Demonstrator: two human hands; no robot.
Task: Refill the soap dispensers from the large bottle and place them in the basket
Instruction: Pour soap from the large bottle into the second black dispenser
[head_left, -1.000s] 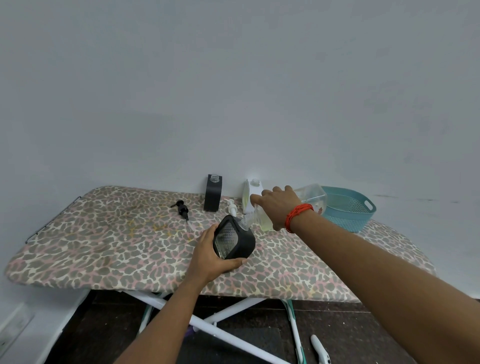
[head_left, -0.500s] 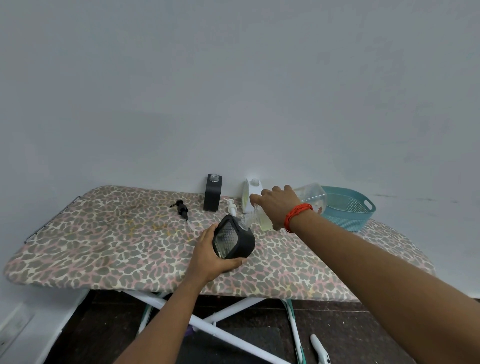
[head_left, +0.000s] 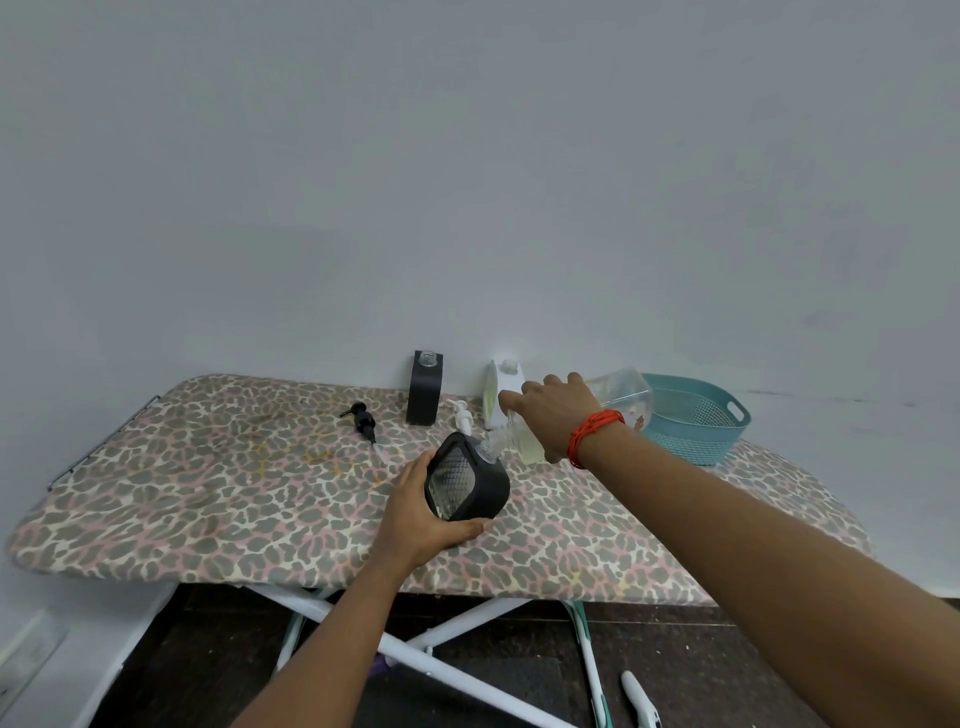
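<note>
My left hand (head_left: 415, 512) grips a black soap dispenser (head_left: 467, 480) with a clear patterned window, tilted over the board with its open neck up and to the right. My right hand (head_left: 558, 415) holds the large clear bottle (head_left: 621, 395) tipped down to the left, its mouth at the dispenser's neck. Pale yellow soap shows in the bottle's lower part. A second black dispenser (head_left: 425, 388) and a white dispenser (head_left: 500, 392) stand open at the back by the wall. The teal basket (head_left: 693, 418) sits at the right end.
A black pump head (head_left: 363, 422) and a white pump head (head_left: 462, 415) lie on the leopard-print ironing board (head_left: 234, 483). The wall rises right behind the board. A white object (head_left: 640, 699) lies on the dark floor among the board's white legs.
</note>
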